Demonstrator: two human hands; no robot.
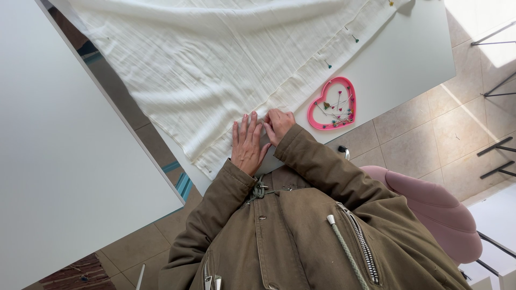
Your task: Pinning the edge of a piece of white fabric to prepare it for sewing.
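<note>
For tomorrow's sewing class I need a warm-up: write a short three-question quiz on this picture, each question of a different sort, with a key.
1. True or false: both hands rest on the white fabric.
2. What shape is the pink tray that holds the pins? A round, B heart, C square.
3. Fill in: the left hand lies ____ on the cloth, while the right hand is curled at the folded edge.

Key: 1 true. 2 B. 3 flat. Pins with coloured heads also stand along the fabric's hem on the white table.
</note>
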